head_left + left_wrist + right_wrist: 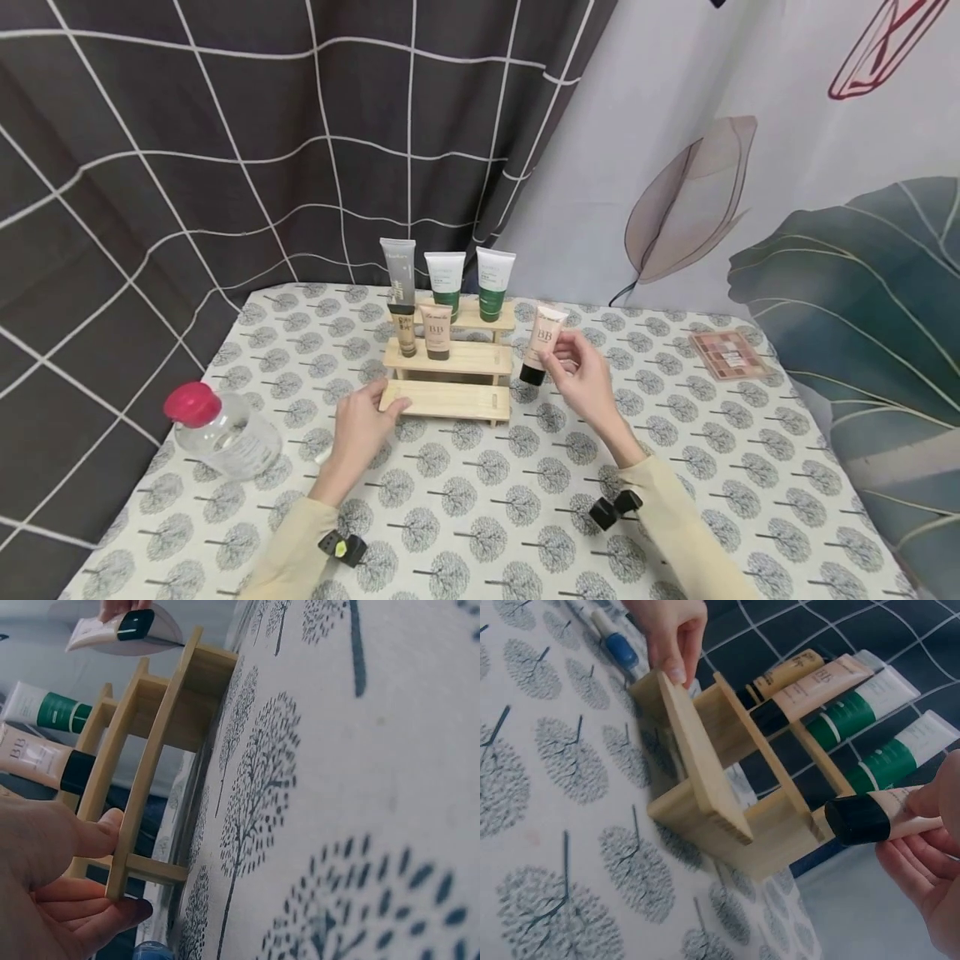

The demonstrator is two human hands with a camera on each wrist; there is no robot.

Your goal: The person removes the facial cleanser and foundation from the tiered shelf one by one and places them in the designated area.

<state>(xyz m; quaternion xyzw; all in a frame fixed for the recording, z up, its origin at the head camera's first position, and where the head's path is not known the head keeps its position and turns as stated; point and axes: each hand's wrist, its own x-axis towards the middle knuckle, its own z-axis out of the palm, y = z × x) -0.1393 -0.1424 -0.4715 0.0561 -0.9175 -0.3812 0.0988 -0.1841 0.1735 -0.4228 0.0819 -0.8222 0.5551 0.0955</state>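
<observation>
A three-step wooden display rack (448,400) stands on the table. With thumb and fingers, my left hand (360,429) pinches the left end of its lowest step. To the right of the rack, my right hand (587,385) holds a pink BB cream tube (545,332) raised, its black cap pointing down. On the middle step stand a small gold tube with a black top (405,333) and another BB cream tube (437,332). The top step bears a grey tube (400,271) and two white-and-green tubes (491,283). The lowest step carries nothing.
A clear bottle with a red cap (228,437) is at the left of the tree-print tablecloth (480,521). An eyeshadow palette (729,356) lies far right. A small blue-ended item (619,649) lies near my left hand. Curtains hang behind the table.
</observation>
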